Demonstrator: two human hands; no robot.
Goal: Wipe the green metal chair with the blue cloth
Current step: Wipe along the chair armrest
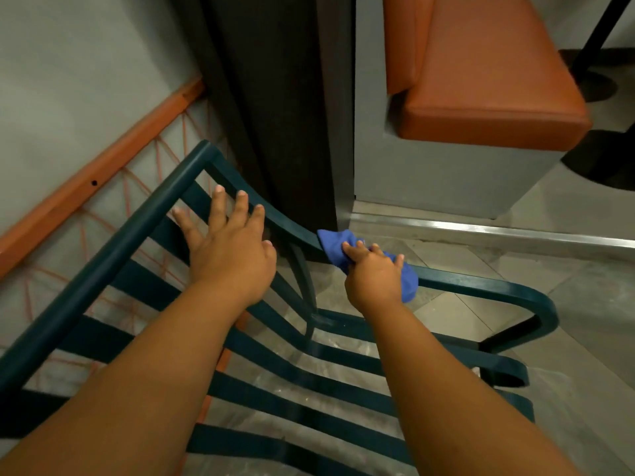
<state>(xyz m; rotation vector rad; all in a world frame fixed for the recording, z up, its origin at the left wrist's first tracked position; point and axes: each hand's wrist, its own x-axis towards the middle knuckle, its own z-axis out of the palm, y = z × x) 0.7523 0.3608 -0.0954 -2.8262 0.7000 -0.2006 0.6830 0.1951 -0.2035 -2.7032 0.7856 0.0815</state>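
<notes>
On the chair's armrest, up where it meets the backrest, sits the blue cloth point(371, 262), bunched into a wad. My right hand point(372, 276) grips it from above, fingers curled over the top, knuckles up, pressing the wad onto the rail. Cloth sticks out on both sides of the hand. Right forearm runs in from the lower right, fairly straight, wrist level.

Green metal chair point(103, 255) fills the lower frame, seen from above. Slats run across seat and back; floor shows through the gaps. The armrest curves away right and loops down at its front end.

My left hand point(228, 249) lies flat on the backrest slats near the top rail, fingers spread and straight, palm down, holding nothing. Left forearm comes in from the lower left across the slats. Hands are apart, the left further up the backrest.

Beyond the chair: a dark panel point(275, 97) stands just behind it, then an orange padded bench seat point(488, 80) on a grey base. To the left, an orange frame point(103, 166) with thin orange cords. Tiled floor point(481, 262) below.
</notes>
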